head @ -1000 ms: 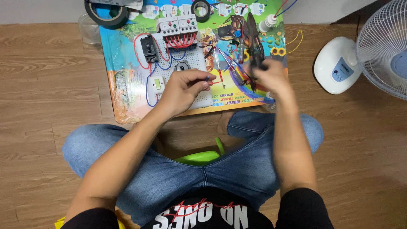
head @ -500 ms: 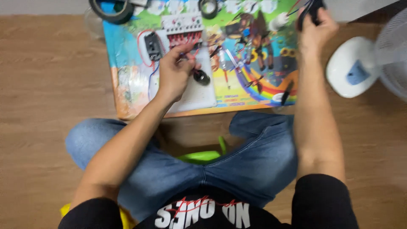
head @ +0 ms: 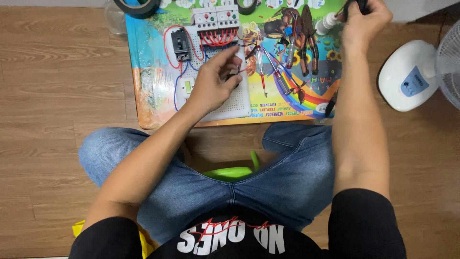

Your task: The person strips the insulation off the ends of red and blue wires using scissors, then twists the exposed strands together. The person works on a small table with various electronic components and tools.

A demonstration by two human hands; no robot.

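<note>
- On the perforated white panel [head: 230, 103], the left hand [head: 211, 86] rests with fingers curled and thumb pinched toward the fingertips; it appears to close on a small dark part with a red wire [head: 243, 71] leading off it, though the part itself is mostly hidden by the fingers.
- Just beyond the left hand stand a black breaker [head: 180, 44] and a white block with red and green buttons [head: 216, 19], joined by looping red leads; these sit mounted on the panel, probably so the wiring stays fixed while one hand works.
- Beside the left hand, to its right, lie two screwdrivers [head: 261, 67] and pliers with dark red grips [head: 306, 41], loose on the colourful mat [head: 143, 72], likely kept near for quick pick-up.
- At the far upper right, the right hand [head: 362, 21] is closed round a dark object at the frame edge; what it is cannot be told. A small white bulb-like item [head: 328, 21] lies touching or just beside it.
- Well apart from the left hand, two rolls of black tape [head: 139, 7] sit at the mat's far edge.
- The mat lies on the wooden floor [head: 57, 96], between the person's knees in blue jeans [head: 287, 172] and the wall.
- A white fan [head: 417, 76] stands on the floor to the right, near the right forearm.
</note>
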